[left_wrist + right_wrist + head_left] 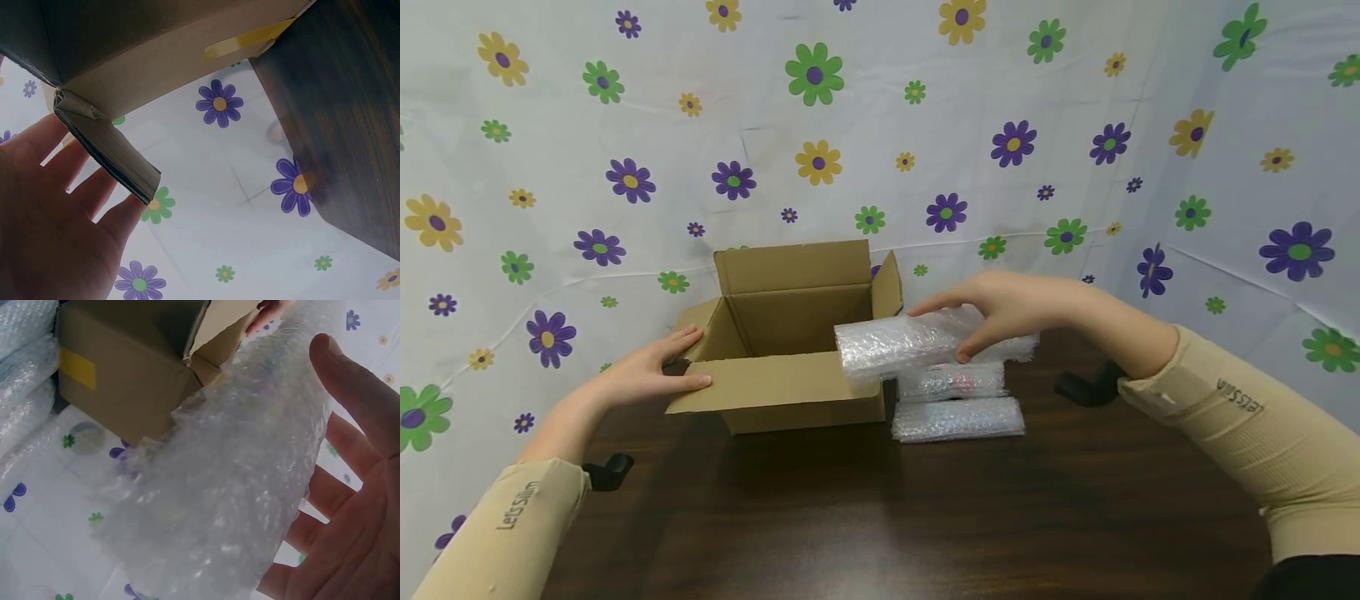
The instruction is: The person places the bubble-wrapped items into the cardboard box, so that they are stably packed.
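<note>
My right hand [1011, 304] grips a bubble-wrapped roll [891, 343] from above, thumb on the near side and fingers along the far side. The roll is held beside the box's right edge, its left end overlapping the opening in the head view. In the right wrist view the roll [219, 469] lies along the palm. My left hand [640, 371] rests at the left corner of an open cardboard box [805, 414], its thumb on the front flap [775, 379]. In the left wrist view its fairly straight fingers [87, 169] lie against a side flap [115, 147].
Two more bubble-wrapped packages, one showing pink [951, 382] and one nearer [958, 419], lie right of the box on the dark wooden table [880, 517]. Yellow tape [78, 369] marks the box's side. A flower-patterned curtain [850, 125] hangs behind.
</note>
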Demonstrator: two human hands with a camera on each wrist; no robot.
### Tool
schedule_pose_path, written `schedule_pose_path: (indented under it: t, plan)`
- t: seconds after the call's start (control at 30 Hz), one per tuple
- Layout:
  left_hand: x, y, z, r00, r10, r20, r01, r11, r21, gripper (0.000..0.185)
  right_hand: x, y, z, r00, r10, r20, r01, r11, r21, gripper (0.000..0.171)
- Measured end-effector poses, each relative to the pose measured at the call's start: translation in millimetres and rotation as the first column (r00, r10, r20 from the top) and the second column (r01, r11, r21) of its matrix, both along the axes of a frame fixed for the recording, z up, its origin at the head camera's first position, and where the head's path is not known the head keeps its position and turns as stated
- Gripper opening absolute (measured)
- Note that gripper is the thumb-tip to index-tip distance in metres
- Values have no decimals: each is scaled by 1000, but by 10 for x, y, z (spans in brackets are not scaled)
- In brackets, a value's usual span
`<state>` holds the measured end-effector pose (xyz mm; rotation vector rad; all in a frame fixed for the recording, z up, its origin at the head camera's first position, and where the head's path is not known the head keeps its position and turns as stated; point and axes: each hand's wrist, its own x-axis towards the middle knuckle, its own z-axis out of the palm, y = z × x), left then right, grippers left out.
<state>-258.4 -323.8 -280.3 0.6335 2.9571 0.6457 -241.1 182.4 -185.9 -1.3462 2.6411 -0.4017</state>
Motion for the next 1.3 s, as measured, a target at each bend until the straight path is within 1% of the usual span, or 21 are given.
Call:
schedule_pose_path:
  t: [0.27, 0.37, 0.67, 0.83, 1.07, 1.3]
  plan:
    - [-14, -6, -5, 1000, 0, -1, 0, 1000, -8, 88, -66, -294, 96, 999, 26, -43, -27, 999, -39, 71]
    - [-11, -1, -5, 1000, -1, -3, 1, 1000, -11, 88, -104, -415, 115, 998, 31, -60, -33, 999, -36, 71]
    - [14, 25, 11, 1000, 6, -16, -6, 1000, -8, 90, -223, -776, 152, 996, 56, -65, -58, 998, -25, 71]
    - [3, 14, -4, 1000, 4, -21, -5, 1000, -16, 90, -316, -965, 149, 996, 65, -54, -66, 998, -23, 70]
    - [-4, 8, -10, 1000, 11, -23, -12, 1000, -21, 90, -432, -1220, 144, 998, 69, 1, -69, 997, -22, 67]
    - [-23, -10, -22, 1000, 2, -21, -2, 1000, -8, 90, -497, -1387, 178, 998, 71, -3, -71, 997, -24, 68]
